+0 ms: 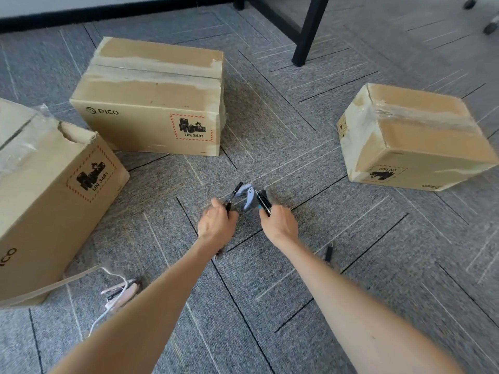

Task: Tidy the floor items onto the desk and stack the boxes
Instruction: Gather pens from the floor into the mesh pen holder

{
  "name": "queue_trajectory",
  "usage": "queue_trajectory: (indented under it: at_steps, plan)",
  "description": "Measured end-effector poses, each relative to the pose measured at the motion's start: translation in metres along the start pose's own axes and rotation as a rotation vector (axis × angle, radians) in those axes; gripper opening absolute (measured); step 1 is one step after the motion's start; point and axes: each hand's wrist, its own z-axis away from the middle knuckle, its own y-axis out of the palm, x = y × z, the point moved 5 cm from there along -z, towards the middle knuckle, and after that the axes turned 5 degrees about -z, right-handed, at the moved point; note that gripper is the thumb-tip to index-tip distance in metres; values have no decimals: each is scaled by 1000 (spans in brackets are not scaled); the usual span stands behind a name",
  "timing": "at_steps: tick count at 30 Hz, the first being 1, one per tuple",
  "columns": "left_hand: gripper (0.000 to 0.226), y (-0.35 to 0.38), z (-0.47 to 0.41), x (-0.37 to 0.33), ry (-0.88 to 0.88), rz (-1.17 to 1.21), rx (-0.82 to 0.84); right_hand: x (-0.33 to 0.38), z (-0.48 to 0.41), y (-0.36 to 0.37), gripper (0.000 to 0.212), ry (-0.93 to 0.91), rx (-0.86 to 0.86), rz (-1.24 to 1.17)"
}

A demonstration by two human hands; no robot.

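— Grey carpet tiles with dark seams, and a black desk leg far beyond the fingers. Where are the boxes?
— Three cardboard ones on the floor. The PICO box is ahead and left of the fingers, the torn box is far to their left, and the upturned box is off to their right, label upside down.
— And the hands?
— The left hand pinches a black pen by its lower end. Its long axis runs away from the person, tip leaning right. The right hand has its fingers curled round a bundle of pens, which point away and lean left.
— Do they meet?
— They converge over a pale blue object just ahead of both sets of fingers. I cannot tell which hand bears it.
— Anything else?
— A stray marker lies behind the right fingers, beside the forearm, lengthwise toward the person. A pink stapler and a white cable lie well back on the left, by the torn box.
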Motion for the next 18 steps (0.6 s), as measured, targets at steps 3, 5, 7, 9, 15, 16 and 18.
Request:
queue_trajectory:
  at_steps: [3,5,7,9,15,16,18]
  plan:
    - [28,13,11,-14,100,125,107,-14,15,-11,37,34,-19,-32]
    - [31,20,20,-27,168,151,147,-28,27,-16,36,64,-11,-60]
    - [35,27,32,-42,231,169,174,-46,38,-19,31,104,-9,-136]
    - [36,35,42,-56,282,169,198,-65,51,-25,22,165,-26,-204]
    - [36,73,71,-89,330,118,290,-114,94,-55,29,262,-83,-88]
    - [37,81,76,-94,336,85,300,-122,102,-59,30,276,-91,-87]
    - [38,96,85,-101,335,11,309,-141,117,-64,36,313,-99,-95]
